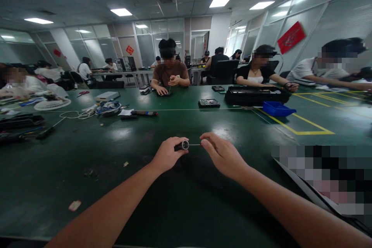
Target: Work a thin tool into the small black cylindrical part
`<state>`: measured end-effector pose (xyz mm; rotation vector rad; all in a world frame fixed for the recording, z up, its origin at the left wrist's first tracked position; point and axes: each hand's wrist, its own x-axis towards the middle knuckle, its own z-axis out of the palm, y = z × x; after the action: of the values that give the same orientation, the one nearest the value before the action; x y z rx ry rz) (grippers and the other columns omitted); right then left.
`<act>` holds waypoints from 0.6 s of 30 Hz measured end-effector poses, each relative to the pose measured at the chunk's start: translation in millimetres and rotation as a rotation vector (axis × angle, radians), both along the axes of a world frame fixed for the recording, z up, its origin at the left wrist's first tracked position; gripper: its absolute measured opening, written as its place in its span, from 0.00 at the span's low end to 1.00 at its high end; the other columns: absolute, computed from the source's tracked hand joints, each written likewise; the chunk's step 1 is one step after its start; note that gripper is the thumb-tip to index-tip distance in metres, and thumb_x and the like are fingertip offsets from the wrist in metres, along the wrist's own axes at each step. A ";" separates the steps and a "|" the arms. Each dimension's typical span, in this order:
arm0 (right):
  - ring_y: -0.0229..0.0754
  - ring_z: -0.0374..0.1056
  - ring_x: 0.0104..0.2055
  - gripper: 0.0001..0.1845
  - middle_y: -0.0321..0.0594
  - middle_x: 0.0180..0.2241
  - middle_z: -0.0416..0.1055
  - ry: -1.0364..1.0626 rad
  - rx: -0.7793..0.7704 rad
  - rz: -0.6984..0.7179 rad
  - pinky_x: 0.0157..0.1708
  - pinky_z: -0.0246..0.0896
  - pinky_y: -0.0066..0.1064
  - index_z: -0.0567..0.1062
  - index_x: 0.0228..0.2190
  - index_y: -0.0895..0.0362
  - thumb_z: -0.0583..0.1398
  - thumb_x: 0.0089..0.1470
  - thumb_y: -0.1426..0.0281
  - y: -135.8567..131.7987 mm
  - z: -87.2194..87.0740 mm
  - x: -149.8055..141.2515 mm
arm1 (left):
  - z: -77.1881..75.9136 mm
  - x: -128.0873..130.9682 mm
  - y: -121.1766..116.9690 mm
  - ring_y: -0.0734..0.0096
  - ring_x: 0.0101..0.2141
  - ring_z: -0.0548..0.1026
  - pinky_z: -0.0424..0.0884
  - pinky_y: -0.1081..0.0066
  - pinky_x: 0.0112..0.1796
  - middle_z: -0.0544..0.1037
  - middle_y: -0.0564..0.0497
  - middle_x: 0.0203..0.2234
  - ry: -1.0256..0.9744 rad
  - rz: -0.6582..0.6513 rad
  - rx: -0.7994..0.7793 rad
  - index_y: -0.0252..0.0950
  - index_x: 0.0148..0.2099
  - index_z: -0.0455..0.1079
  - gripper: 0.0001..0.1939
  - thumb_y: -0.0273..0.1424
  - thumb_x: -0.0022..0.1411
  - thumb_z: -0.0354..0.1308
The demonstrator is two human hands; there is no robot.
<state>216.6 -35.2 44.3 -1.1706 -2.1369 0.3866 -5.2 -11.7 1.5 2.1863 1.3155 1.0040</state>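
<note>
My left hand (171,153) is closed around a small dark cylinder with a silvery ring-shaped end (185,145), which faces me. From the right, a thin metal shaft (194,145), like that of a screwdriver, reaches the cylinder's side. My right hand (219,153) pinches this shaft's right end between thumb and fingers, where a small bit of red shows. Most of its handle, if it has one, is hidden by the hand. Both hands are just above the green tabletop (180,209), close together in the middle.
Across the table a person (170,71) works on a small item. A hard drive (209,103), a blue bin (277,109) and a long black casing (255,96) lie ahead right. An electric screwdriver (144,113) and coiled cables (107,108) lie ahead left. Paper scraps (74,205) lie near my left arm.
</note>
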 end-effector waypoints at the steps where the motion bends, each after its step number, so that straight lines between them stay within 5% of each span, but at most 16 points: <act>1: 0.41 0.68 0.28 0.14 0.38 0.29 0.73 -0.005 -0.014 -0.011 0.29 0.58 0.33 0.70 0.44 0.55 0.48 0.66 0.64 0.4 -0.5 0.0 | 0.3 0.1 0.0 0.65 0.45 0.73 0.66 0.65 0.49 0.78 0.54 0.43 0.002 0.000 0.002 0.45 0.51 0.73 0.20 0.27 0.56 0.66; 4: 0.40 0.67 0.25 0.13 0.36 0.26 0.72 0.015 -0.013 -0.006 0.28 0.58 0.33 0.68 0.47 0.55 0.50 0.64 0.66 1.8 -3.4 0.3 | 1.6 0.4 0.1 0.64 0.45 0.74 0.66 0.65 0.48 0.78 0.53 0.43 0.006 0.002 -0.002 0.43 0.51 0.74 0.19 0.26 0.56 0.66; 8: 0.44 0.72 0.37 0.12 0.41 0.36 0.75 0.076 0.024 0.051 0.37 0.64 0.35 0.67 0.47 0.55 0.54 0.62 0.67 2.7 -6.7 1.7 | 2.4 -1.1 0.9 0.64 0.45 0.74 0.67 0.65 0.48 0.78 0.52 0.42 -0.006 0.026 -0.006 0.43 0.51 0.74 0.19 0.28 0.56 0.65; 14: 0.40 0.67 0.25 0.14 0.37 0.28 0.73 0.068 -0.016 -0.007 0.28 0.59 0.33 0.69 0.45 0.55 0.48 0.66 0.64 2.0 -6.7 1.0 | -1.0 -2.4 2.1 0.64 0.46 0.73 0.66 0.63 0.49 0.78 0.53 0.44 0.022 0.008 0.002 0.45 0.52 0.74 0.20 0.28 0.56 0.66; 18: 0.42 0.70 0.31 0.12 0.39 0.31 0.73 0.153 0.023 -0.005 0.33 0.63 0.34 0.65 0.47 0.56 0.53 0.62 0.69 0.3 -7.7 0.0 | -1.5 -1.9 1.9 0.63 0.47 0.73 0.66 0.62 0.50 0.78 0.52 0.45 0.046 0.007 -0.001 0.44 0.51 0.74 0.19 0.29 0.57 0.66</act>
<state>216.6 -34.9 36.5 -1.0979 -2.0011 0.4336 -7.1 -9.9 0.0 2.2177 1.3449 0.9611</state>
